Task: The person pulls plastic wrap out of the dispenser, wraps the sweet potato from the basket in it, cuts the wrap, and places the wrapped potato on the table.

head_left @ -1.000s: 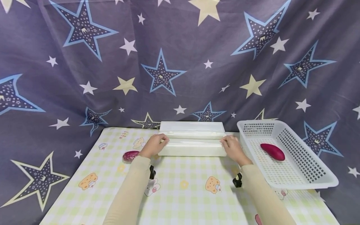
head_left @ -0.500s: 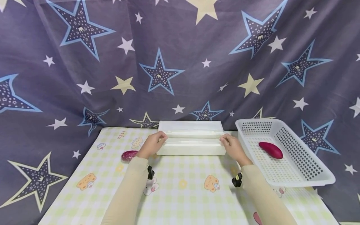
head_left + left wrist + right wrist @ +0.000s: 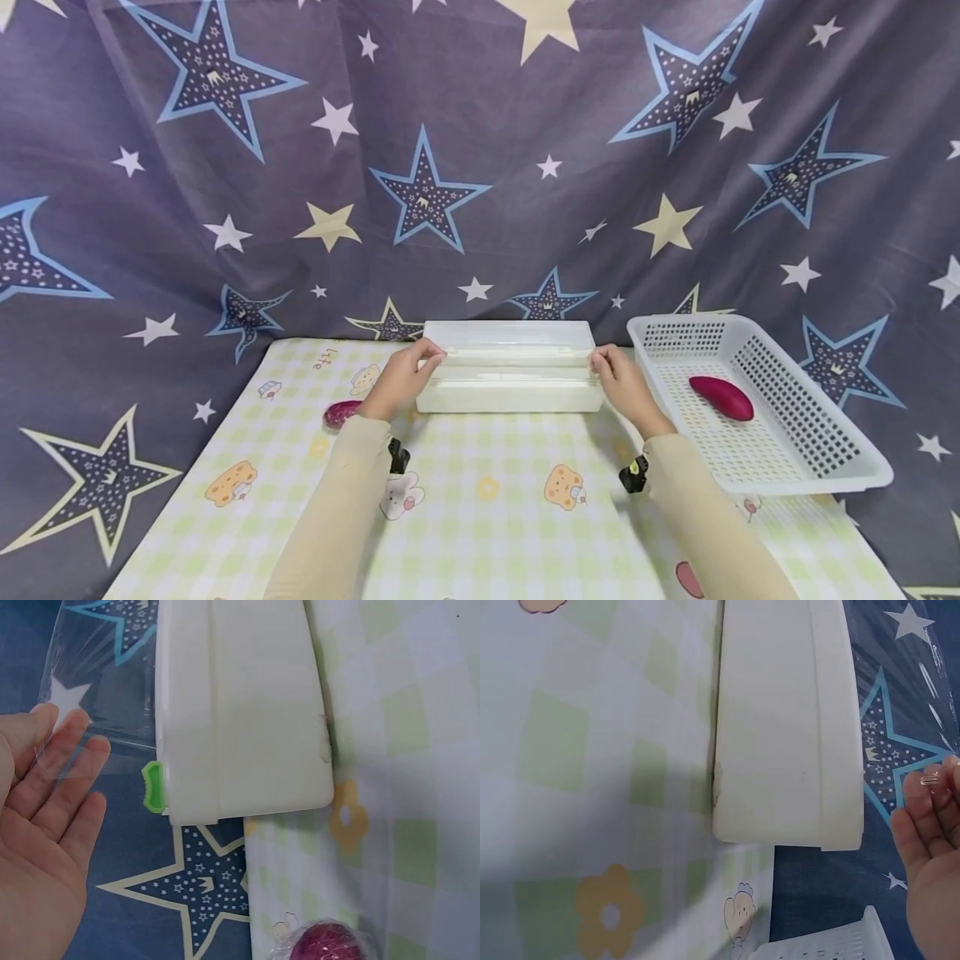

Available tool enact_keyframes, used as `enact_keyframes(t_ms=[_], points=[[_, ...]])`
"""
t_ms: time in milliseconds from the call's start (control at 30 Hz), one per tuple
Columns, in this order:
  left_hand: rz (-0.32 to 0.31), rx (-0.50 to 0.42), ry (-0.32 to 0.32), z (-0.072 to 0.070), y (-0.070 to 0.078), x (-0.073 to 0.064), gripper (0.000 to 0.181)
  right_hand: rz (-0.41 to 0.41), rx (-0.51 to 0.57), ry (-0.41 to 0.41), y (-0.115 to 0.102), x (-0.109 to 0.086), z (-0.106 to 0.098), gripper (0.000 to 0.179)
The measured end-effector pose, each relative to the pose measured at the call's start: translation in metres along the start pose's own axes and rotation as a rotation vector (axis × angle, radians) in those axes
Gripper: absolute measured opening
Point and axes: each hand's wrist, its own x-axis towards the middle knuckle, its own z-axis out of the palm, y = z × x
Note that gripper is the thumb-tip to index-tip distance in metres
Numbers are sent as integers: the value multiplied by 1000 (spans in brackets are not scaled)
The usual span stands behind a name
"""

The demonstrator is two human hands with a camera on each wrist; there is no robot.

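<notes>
A white cling film dispenser (image 3: 510,398) stands at the back of the table, its lid (image 3: 510,335) raised. A sheet of clear cling film (image 3: 112,697) stretches out of it. My left hand (image 3: 401,379) pinches the film's left corner between thumb and fingers, above the dispenser's left end. At the right end my right hand (image 3: 626,387) pinches the other corner of the film, with the fingertips (image 3: 922,784) partly cut off in the right wrist view. A green slider (image 3: 154,787) sits on the dispenser's left end. Both hands are apart from the dispenser body in the wrist views.
Left of the dispenser lies a film-wrapped, purplish-red item (image 3: 341,413), partly behind my left wrist. A white plastic basket (image 3: 817,487) at the right holds a smooth purplish-red, elongated vegetable (image 3: 722,398). A starry curtain (image 3: 480,167) hangs directly behind the table.
Both hands have risen slightly and moved a little apart, keeping their pinch on the cling film. The dispenser, basket and wrapped item stay in place; the head view shifted slightly.
</notes>
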Motion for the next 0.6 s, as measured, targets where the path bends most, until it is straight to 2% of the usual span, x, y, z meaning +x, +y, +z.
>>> enact_keyframes(t_ms=[200,500,600], points=[[39,-7,12,-3,1,1,15,-9,9,18,-2,1,-2,19],[66,-5,49,-9,12,0,14,6,80,34,-9,-2,-9,20],[79,-29,57,-11,15,0,13,4,91,45,-11,-2,-11,20]])
